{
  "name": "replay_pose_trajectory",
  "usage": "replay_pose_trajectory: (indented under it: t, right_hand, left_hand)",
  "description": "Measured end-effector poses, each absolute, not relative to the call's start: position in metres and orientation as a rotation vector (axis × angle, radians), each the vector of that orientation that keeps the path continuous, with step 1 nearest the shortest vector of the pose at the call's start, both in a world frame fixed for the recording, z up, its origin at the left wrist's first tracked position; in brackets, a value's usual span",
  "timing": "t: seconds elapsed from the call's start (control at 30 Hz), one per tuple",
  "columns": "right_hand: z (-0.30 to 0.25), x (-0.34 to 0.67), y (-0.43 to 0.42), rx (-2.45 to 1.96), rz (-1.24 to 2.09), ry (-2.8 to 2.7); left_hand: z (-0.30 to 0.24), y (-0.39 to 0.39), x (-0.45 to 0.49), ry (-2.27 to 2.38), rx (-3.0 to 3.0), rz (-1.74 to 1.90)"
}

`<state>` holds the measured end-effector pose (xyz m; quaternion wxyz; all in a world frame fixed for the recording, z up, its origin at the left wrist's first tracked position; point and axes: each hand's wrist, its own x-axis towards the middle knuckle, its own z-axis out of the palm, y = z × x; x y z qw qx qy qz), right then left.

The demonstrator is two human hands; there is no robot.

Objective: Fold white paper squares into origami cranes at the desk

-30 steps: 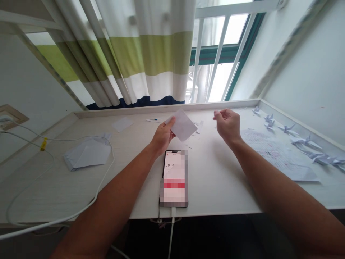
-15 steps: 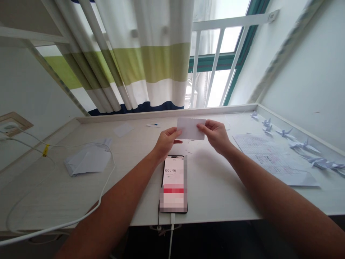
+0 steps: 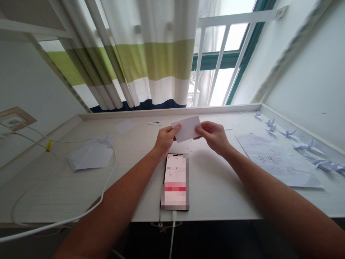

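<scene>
A small white rectangle of paper is held above the desk, tilted with its right end higher. My left hand pinches its left end, thumb on the near face. At the right end my right hand grips it between thumb and fingers; the fingers behind the paper are partly hidden. Below the hands a phone lies on the desk, a timer on its screen and a white cable plugged into its lower end.
Folded white papers lie at left, beside a looping white cable. On the right are a printed sheet and several paper cranes along the desk's edge. Farther back lie a paper piece and a small blue-and-white item.
The paper has turned from nearly level to tilted, its right end raised, and shifted slightly left. My left thumb sits higher on it. The whole view has shifted a little.
</scene>
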<state>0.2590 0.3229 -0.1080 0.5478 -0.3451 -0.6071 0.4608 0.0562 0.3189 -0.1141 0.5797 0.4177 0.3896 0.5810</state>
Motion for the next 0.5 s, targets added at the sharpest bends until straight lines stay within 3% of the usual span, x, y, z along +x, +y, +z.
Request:
replay_pose_trajectory:
  t: [0.23, 0.5]
  right_hand:
    - [-0.099, 0.257, 0.317, -0.769, 0.796, -1.458]
    - [-0.094, 0.263, 0.314, -0.666, 0.913, -1.576]
  left_hand:
    - [-0.109, 0.314, 0.056, 0.892, 0.938, 1.198]
    - [-0.098, 0.314, 0.044, 0.761, 0.966, 1.123]
